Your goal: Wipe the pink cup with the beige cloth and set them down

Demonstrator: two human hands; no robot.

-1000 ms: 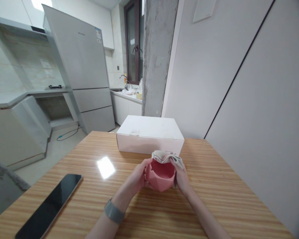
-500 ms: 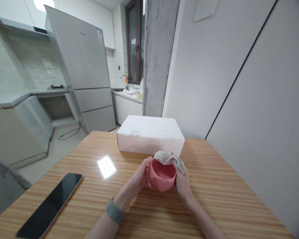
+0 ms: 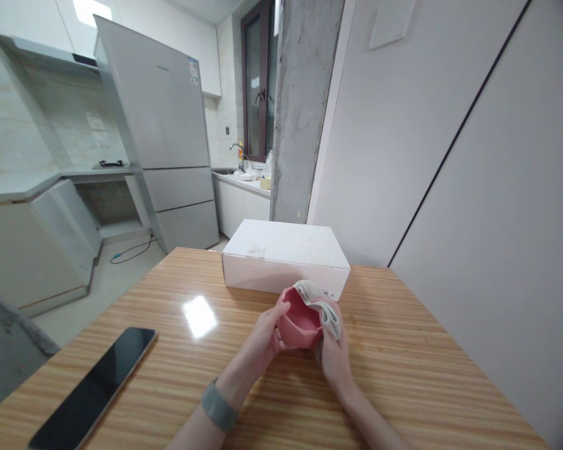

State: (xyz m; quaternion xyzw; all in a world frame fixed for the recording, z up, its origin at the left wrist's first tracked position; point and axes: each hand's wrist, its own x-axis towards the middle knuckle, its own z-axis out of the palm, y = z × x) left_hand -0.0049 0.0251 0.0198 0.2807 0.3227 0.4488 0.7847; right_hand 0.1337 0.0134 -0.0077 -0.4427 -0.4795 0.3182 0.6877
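A pink bowl-like container (image 3: 298, 334) with faceted sides is held above the wooden table, its mouth tilted toward me. My left hand (image 3: 268, 331) grips its left side, thumb at the rim and fingers around the outside. In my right hand (image 3: 334, 356) is a pale grey-white cloth (image 3: 327, 312), folded over the right part of the rim and pressed against the wall. Some of the right fingers are hidden behind the cloth and the container. A grey band circles my left wrist.
Just beyond my hands a white box (image 3: 286, 245) stands on the wooden table (image 3: 403, 375). A dark-screened phone (image 3: 96, 387) lies at the left. Past the table are a fridge (image 3: 171, 119), a sink counter and a rough concrete pillar (image 3: 300, 106).
The pink container has turned and tilted in my hands, and my left thumb now shows on its rim. My right hand and the cloth have shifted slightly left and down along the right side.
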